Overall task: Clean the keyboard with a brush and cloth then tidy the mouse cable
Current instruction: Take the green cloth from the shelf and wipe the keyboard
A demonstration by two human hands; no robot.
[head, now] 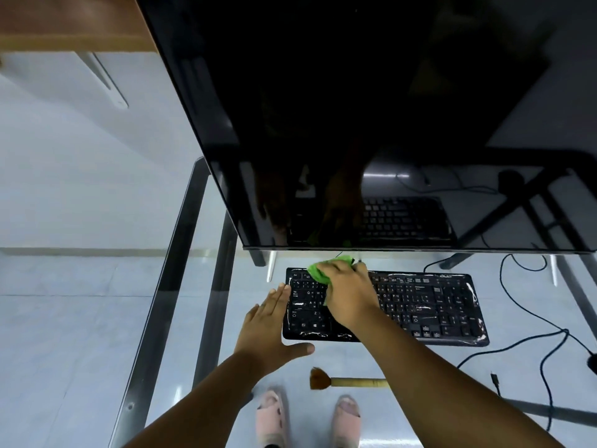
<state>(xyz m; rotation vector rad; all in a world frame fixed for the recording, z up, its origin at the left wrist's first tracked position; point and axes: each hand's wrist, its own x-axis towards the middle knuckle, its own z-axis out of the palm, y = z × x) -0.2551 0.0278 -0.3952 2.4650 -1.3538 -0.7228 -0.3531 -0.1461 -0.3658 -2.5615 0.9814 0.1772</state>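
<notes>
Head view: wiped black plastic keyboard (403,305) on glass desk (181,253) with crumpled green cloth (318,271).

Gripped cloth in right hand (350,294), fingers curled round it over the upper-left keys; steadied the left edge with left hand (268,324), fingers straight and together, thumb spread. Judged brushing finished, with wooden-handled brown-bristled brush (347,380) laid down near the front edge. Left undone: remaining keys, loose black mouse cable (517,302).

Green cloth (318,270) on black keyboard (429,305) (film-wrapped); brush (342,380) lies nearer.
</notes>
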